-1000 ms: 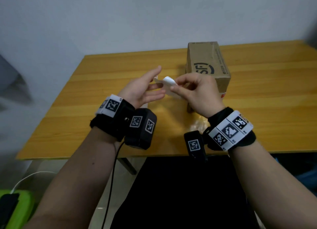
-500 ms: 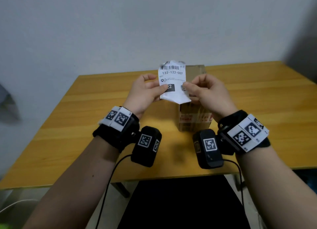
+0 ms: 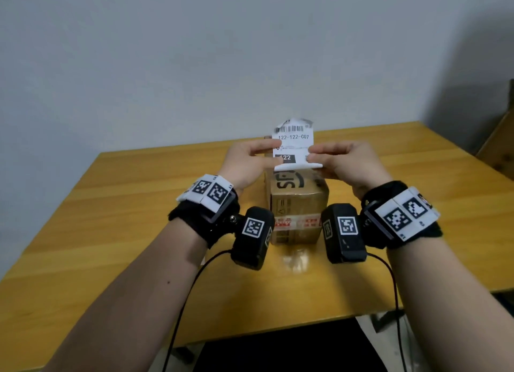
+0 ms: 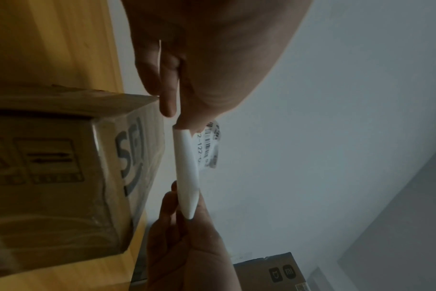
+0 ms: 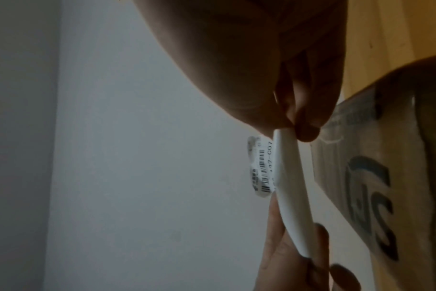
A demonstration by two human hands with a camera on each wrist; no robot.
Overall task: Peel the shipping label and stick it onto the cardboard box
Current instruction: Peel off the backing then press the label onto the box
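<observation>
And there it was, the white paper shipping label with its black barcode [image 3: 294, 146], held upright in the air between both hands, printed face toward the person! The left hand [image 3: 248, 160] pinched the label's left edge between thumb and fingers; the right hand [image 3: 343, 160] pinched the right edge the same way. Neither hand was spread, both were clamped on paper.

The label hung just above the brown cardboard box with the dark printed logo and red-and-white tape [image 3: 297, 204], which sat on the yellow wooden table [image 3: 111, 232] about midway between its left and right edges, nearer the far edge, directly below and between the two wrists. Label and box were apart, not touching.

By my reading, the peeling step was in hand. In the wrist views the lower edge curled into a thick white roll [image 4: 187, 177], possibly backing parting from sticker, though the dim view left that uncertain. The next move looked to call for splitting the layers at one corner, then lowering the sticky side flat onto the box top.
</observation>
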